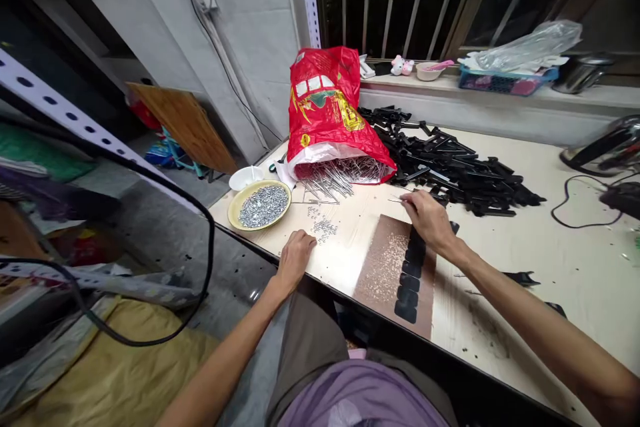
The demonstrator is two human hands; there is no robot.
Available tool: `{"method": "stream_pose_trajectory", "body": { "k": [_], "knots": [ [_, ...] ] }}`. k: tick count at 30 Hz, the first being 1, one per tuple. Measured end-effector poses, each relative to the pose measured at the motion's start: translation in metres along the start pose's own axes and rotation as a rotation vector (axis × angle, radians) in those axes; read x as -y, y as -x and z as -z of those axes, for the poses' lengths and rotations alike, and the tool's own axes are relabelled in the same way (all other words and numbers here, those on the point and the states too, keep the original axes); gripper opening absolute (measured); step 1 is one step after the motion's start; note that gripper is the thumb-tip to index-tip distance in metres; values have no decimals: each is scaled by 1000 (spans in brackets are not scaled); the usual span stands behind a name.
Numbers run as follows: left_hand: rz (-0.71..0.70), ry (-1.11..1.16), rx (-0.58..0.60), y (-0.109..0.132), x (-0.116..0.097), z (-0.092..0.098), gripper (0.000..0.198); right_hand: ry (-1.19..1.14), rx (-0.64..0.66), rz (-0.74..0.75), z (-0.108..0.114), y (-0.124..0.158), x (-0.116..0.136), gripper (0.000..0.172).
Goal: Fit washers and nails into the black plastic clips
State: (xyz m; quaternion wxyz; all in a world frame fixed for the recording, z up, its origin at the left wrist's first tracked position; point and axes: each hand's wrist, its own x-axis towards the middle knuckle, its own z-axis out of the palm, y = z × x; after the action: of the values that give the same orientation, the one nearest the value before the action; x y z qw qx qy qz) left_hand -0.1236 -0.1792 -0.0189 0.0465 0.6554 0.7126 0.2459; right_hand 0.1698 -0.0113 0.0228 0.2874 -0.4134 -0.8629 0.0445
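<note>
My right hand (429,219) pinches a thin metal rod (395,200) that points left, above the far end of a brown mat (373,267). Flat black pieces (407,282) lie in a row along the mat's right side. My left hand (297,257) rests at the table's front edge with its fingers curled together; anything between the fingertips is too small to make out. Just beyond it lie scattered small metal pieces (326,228), and a yellow bowl (233,215) holds many more. An open red bag (325,103) lies behind, thin metal rods (331,181) spilling from its mouth.
A heap of black parts (460,170) covers the back right of the table (590,267). Beside the yellow bowl stands a white bowl (245,177). A kettle (603,147) with a cord is at far right. A black cable (210,260) loops at left.
</note>
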Motion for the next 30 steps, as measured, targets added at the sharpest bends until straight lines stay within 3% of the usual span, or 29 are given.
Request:
{"method": "stream_pose_trajectory", "body": {
  "k": [3,7,10,13,16,21,26,30],
  "knots": [
    [60,158,-64,0,-4,1,18,-164,8,74,8,20,39,23],
    [417,798,-83,-2,-29,3,20,-341,61,134,9,38,88,22],
    [615,1359,-10,-6,-60,6,30,-407,67,158,5,42,106,21],
    [652,1592,34,-10,-88,10,36,-370,71,140,3,44,109,22],
    [671,1639,49,-14,-103,12,38,-306,66,122,8,47,105,25],
    [650,1614,63,-16,-109,6,36,-154,45,99,17,52,101,26],
    [471,1315,-26,-13,-106,-1,27,21,27,148,17,56,98,23],
    [368,1120,-25,-12,-104,-1,24,63,40,160,16,60,95,19]
  ]
}}
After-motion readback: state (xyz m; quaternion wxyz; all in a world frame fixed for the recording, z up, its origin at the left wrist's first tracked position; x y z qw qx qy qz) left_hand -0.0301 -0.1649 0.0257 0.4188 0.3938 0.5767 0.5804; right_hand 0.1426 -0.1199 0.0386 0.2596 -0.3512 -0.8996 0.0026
